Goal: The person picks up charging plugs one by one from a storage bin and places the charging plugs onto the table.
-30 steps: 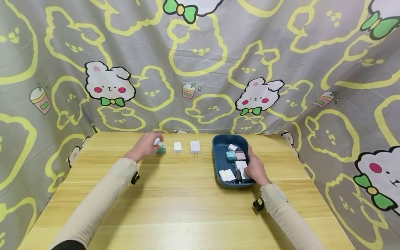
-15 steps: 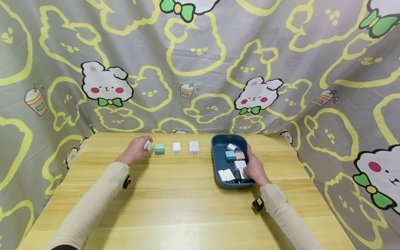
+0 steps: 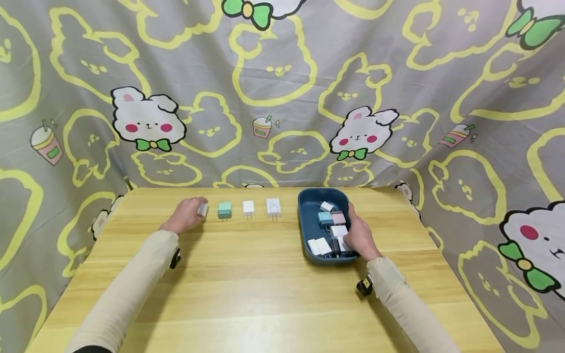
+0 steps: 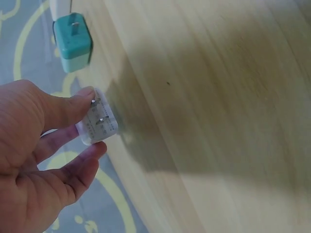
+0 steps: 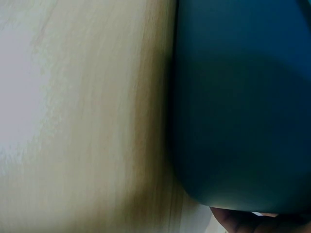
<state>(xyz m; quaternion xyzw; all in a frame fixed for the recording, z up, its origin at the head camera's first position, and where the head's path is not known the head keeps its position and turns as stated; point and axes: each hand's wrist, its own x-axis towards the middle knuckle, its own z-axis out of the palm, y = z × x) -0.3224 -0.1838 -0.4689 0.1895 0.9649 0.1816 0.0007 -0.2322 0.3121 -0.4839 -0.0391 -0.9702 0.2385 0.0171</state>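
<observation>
My left hand (image 3: 184, 215) pinches a small white charger plug (image 4: 99, 121) between thumb and fingers, low over the table's far left part. Its two metal prongs show in the left wrist view. Just right of it lies a green charger plug (image 3: 224, 210), then a white one (image 3: 248, 208) and a larger white one (image 3: 273, 207), in a row with prongs facing me. My right hand (image 3: 362, 238) grips the right wall of a dark blue bin (image 3: 311, 220), thumb over the rim. In the right wrist view, fingers (image 5: 238, 221) show at the bin's edge.
Inside the bin lie several more plugs: white ones (image 3: 322, 246), a blue one (image 3: 325, 218), a pink one (image 3: 338, 217) and a black one (image 3: 336, 247). A patterned curtain (image 3: 282, 98) hangs behind and beside the wooden table (image 3: 265, 294).
My left hand has moved left and slightly down with the white charger plug, from over the green one to beside it. The right hand keeps its grip on the bin.
</observation>
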